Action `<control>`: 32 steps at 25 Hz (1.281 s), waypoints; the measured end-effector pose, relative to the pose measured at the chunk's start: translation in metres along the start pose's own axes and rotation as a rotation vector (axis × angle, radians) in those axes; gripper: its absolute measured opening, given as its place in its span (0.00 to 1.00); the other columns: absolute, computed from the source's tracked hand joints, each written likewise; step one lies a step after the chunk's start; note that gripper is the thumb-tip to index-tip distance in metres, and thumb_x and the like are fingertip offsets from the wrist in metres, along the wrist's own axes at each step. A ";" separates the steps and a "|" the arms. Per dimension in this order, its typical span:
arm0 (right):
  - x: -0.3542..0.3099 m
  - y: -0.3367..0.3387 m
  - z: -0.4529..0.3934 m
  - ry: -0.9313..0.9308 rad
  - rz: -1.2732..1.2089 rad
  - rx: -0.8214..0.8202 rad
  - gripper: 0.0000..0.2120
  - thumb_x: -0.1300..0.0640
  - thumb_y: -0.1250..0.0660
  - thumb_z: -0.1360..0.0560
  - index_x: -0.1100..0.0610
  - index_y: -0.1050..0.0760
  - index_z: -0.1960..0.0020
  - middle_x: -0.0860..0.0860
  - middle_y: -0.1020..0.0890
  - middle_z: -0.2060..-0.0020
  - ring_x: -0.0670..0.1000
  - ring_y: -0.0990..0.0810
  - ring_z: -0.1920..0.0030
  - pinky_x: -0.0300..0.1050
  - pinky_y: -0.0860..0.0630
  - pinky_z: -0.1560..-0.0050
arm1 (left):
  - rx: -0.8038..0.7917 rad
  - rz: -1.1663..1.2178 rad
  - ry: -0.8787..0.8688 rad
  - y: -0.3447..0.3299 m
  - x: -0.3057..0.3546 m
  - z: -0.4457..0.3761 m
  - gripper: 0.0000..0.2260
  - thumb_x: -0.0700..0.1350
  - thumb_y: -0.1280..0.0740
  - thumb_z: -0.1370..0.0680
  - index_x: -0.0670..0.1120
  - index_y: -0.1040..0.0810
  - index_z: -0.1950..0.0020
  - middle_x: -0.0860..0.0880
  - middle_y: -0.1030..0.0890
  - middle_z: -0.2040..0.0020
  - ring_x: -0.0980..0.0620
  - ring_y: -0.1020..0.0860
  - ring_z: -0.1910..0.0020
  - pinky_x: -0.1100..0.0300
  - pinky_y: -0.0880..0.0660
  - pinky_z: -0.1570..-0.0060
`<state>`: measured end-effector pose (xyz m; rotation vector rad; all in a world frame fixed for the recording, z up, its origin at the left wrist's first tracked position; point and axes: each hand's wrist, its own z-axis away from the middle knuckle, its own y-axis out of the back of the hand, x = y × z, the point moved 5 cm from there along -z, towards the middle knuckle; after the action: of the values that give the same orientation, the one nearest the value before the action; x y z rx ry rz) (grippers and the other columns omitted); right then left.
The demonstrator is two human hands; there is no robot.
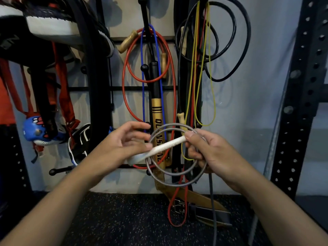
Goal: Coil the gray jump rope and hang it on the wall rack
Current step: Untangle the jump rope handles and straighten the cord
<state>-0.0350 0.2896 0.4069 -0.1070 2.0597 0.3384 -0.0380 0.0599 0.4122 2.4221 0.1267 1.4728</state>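
The gray jump rope (174,184) hangs in two or three round loops in front of me, low in the middle of the view. My right hand (211,153) pinches the loops together with the top end of the rope's white handle (166,146). My left hand (122,144) touches the handle's lower end with loosely curled fingers. A loose tail of the gray rope (213,210) drops from my right hand toward the floor. Behind my hands stands the wall rack (144,67) with black knobbed pegs.
On the rack hang a red rope (124,82), a blue cord (142,77), a yellow rope (213,96), black ropes (232,39) and a gold-and-black bat (157,112). Red straps and gloves hang left. A perforated black upright (301,96) stands right. A leather belt (200,197) lies on the speckled floor.
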 end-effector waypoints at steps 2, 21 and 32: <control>-0.005 -0.008 0.001 0.033 0.119 -0.085 0.12 0.54 0.38 0.15 0.57 0.25 0.56 0.41 0.30 0.76 0.38 0.33 0.78 0.27 0.36 0.75 | -0.065 -0.325 -0.126 0.000 0.019 0.001 0.25 0.64 0.22 0.31 0.63 0.21 0.35 0.64 0.16 0.38 0.63 0.20 0.37 0.61 0.25 0.37; -0.028 -0.004 0.007 0.157 0.353 -0.083 0.17 0.37 0.29 0.28 0.46 0.17 0.46 0.44 0.14 0.57 0.38 0.18 0.67 0.32 0.24 0.64 | -0.141 -0.186 -0.079 -0.041 0.020 0.000 0.26 0.70 0.45 0.24 0.51 0.26 0.66 0.56 0.31 0.72 0.57 0.33 0.73 0.63 0.35 0.70; 0.023 -0.054 0.007 -0.052 -0.188 -0.056 0.35 0.23 0.34 0.35 0.45 0.21 0.39 0.51 0.13 0.46 0.44 0.34 0.81 0.37 0.36 0.80 | 0.223 0.987 -0.345 -0.016 0.040 -0.017 0.13 0.54 0.46 0.13 0.48 0.31 0.52 0.54 0.30 0.66 0.56 0.30 0.68 0.59 0.24 0.59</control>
<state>-0.0287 0.2416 0.3734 -0.3207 1.9712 0.2789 -0.0331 0.0876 0.4490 3.0495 -1.1846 1.3283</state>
